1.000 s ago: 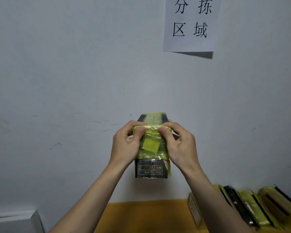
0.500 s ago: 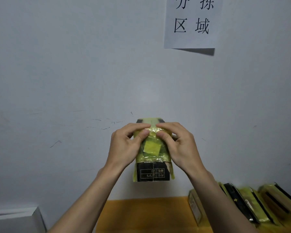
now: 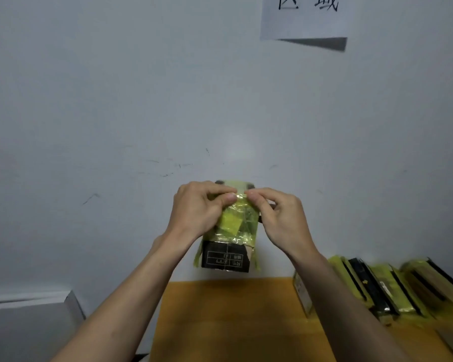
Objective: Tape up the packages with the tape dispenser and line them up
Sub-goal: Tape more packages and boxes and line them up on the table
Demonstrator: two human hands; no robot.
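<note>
An orange counter [image 3: 233, 322] meets a grey wall [image 3: 115, 100] bearing a paper sign [image 3: 304, 19]. Taped packages [image 3: 377, 288] lean in a row at right. Both hands, left [image 3: 196, 210] and right [image 3: 283, 218], pinch yellow tape [image 3: 239, 220] on a raised package [image 3: 226, 258].

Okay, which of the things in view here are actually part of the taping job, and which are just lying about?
Part of the job:
- black package with yellow tape, held up by left hand and right hand
- taped packages in a row on the wooden table

Just lying about:
- paper sign on the wall
- white box, lower left
</note>
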